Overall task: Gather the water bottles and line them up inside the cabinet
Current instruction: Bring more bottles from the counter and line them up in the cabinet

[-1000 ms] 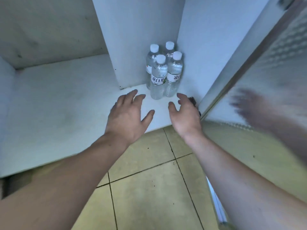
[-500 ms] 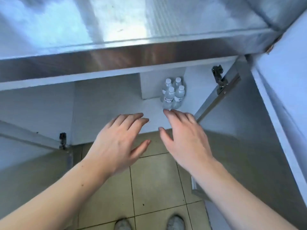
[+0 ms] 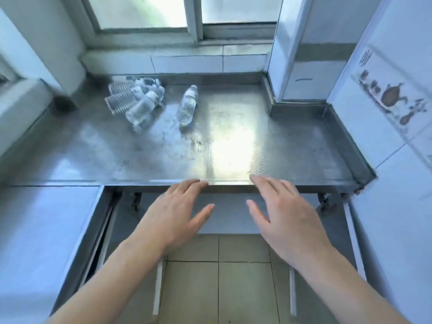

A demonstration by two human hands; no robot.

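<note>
Lying blurred on steel counter [image 3: 292, 141]: clear ridged water bottles [image 3: 138, 99].

Looks like a kitchen, prob. a plain utility or canteen type. Evidence: stainless steel counter [image 3: 233, 136] w/ raised back and side lips, set under a window [image 3: 145, 12] w/ frosted panes; white tiled walls [image 3: 397, 160] incl. one decor tile w/ teapot and fruit motif [image 3: 392, 97]; cabinet [image 3: 233, 213] below the counter w/ doors swung open on metal hinges [image 3: 323, 202]; beige tiled floor [image 3: 243, 288]. Plastic water bottles [image 3: 138, 101] lie on the steel top.
</note>
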